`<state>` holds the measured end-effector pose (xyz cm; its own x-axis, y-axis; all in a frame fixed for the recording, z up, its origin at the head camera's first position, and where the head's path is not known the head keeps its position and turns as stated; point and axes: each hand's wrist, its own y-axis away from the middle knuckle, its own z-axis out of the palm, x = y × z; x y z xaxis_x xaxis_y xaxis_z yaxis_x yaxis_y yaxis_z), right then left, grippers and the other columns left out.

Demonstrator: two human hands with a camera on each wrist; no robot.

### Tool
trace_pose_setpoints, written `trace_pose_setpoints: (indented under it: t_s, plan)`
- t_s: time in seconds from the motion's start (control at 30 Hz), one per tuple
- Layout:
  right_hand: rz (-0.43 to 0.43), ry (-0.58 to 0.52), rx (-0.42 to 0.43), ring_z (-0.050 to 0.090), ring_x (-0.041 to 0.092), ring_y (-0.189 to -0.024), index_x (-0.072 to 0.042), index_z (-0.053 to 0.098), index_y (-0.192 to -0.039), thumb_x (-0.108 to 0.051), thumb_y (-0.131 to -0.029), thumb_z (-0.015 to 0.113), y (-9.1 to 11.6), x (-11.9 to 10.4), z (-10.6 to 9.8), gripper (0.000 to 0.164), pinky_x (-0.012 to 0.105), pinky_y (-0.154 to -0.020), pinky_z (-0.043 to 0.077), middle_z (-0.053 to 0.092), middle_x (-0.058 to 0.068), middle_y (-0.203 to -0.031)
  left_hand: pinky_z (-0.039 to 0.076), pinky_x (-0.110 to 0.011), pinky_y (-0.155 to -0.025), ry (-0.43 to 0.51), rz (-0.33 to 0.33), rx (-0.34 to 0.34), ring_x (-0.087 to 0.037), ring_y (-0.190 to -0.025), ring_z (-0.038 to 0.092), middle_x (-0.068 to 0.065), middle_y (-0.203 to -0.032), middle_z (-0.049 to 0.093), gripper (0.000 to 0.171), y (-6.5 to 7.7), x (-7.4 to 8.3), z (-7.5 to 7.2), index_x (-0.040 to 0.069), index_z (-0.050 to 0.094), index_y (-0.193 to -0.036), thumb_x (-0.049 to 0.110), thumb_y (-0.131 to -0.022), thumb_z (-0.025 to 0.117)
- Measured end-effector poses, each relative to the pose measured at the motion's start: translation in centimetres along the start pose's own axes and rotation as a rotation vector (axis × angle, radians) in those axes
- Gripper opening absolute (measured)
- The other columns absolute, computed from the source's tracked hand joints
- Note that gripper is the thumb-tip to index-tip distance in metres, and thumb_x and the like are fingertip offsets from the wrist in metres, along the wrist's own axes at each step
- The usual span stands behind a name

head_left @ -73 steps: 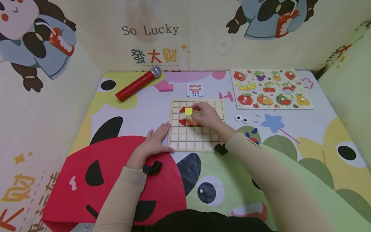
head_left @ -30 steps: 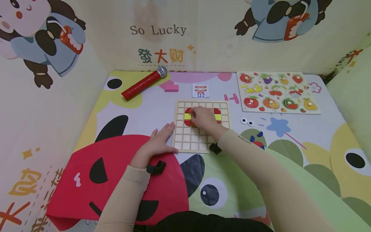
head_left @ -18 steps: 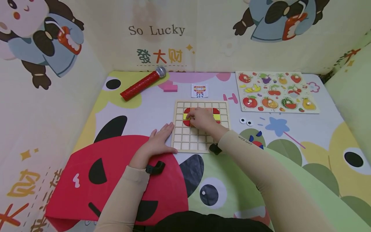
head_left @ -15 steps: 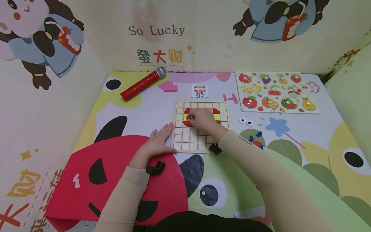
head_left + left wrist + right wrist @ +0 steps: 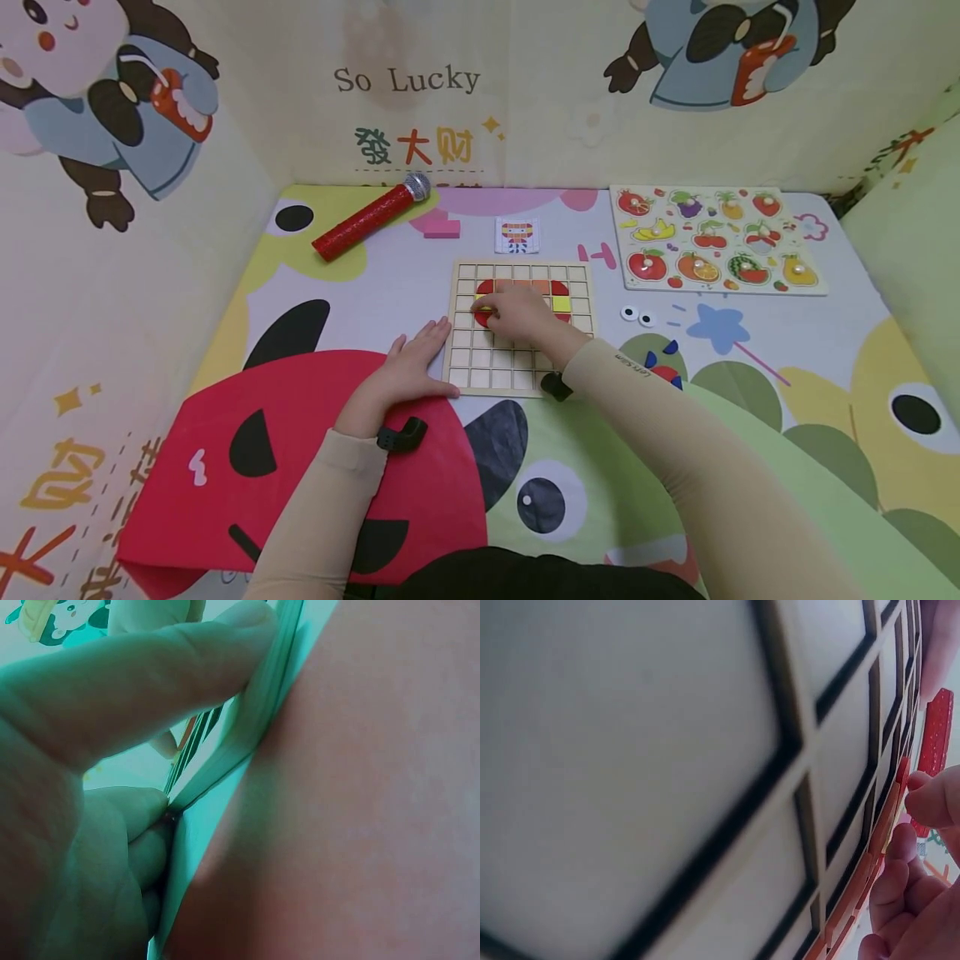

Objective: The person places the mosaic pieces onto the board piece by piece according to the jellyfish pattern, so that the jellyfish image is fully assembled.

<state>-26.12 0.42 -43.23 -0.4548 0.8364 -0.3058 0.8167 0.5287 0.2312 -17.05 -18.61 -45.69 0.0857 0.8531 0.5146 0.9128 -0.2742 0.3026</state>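
The person wears long, close-fitting beige sleeves. The left sleeve (image 5: 315, 508) looks plain and finishes in a neat cuff at the wrist. The right sleeve (image 5: 675, 446) bears a short line of small dark lettering (image 5: 633, 364) near its end, too tiny for me to read surely, with soft creases further up. Each wrist carries a black device: the left one (image 5: 405, 434) is a curved, blunt block, the right one (image 5: 557, 386) a compact lump. Lower down shows black clothing (image 5: 525, 575), rounded in outline.
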Motion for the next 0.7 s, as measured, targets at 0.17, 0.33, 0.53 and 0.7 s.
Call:
trace_pose_setpoints:
  t_s: [0.17, 0.33, 0.53, 0.7]
  plan:
    - [0.004, 0.009, 0.001, 0.049, 0.018, -0.085, -0.035, 0.059, -0.118, -0.018, -0.087, 0.049, 0.2, 0.0, 0.0, 0.037, 0.033, -0.077, 0.040, 0.055, 0.000, -0.105, 0.002, -0.055, -0.110, 0.002, -0.001, -0.004, -0.020, -0.141, 0.007, 0.002, -0.154, 0.012, 0.109, -0.2, 0.1, 0.1, 0.023, 0.010, -0.147, 0.042, -0.063, 0.078]
    - [0.007, -0.051, 0.012, 0.051, 0.020, -0.097, -0.032, 0.056, -0.122, -0.018, -0.088, 0.047, 0.2, 0.2, -0.4, 0.038, 0.037, -0.085, 0.042, 0.054, 0.003, -0.119, 0.003, -0.055, -0.110, 0.002, 0.001, -0.002, -0.021, -0.141, 0.008, 0.002, -0.154, 0.012, 0.110, -0.2, 0.0, 0.1, 0.023, 0.011, -0.147, 0.042, -0.062, 0.078]
    - [0.039, -0.170, 0.098, 0.052, 0.020, -0.094, -0.024, 0.058, -0.122, -0.016, -0.087, 0.045, 1.4, 2.0, -2.5, 0.038, 0.039, -0.080, 0.040, 0.059, 0.004, -0.113, 0.003, -0.055, -0.110, 0.013, -0.013, 0.004, -0.021, -0.141, 0.007, 0.002, -0.154, 0.011, 0.110, -0.1, 0.2, 0.0, 0.023, 0.010, -0.147, 0.039, -0.062, 0.079]
    - [0.117, -0.312, 0.140, 0.049, 0.024, -0.094, -0.016, 0.054, -0.126, -0.017, -0.089, 0.049, 3.9, 6.1, -4.4, 0.037, 0.039, -0.080, 0.041, 0.057, 0.008, -0.115, 0.004, -0.056, -0.110, 0.017, -0.004, 0.008, -0.022, -0.141, 0.008, 0.001, -0.154, 0.012, 0.109, -0.1, 0.3, 0.1, 0.022, 0.011, -0.147, 0.038, -0.063, 0.079]
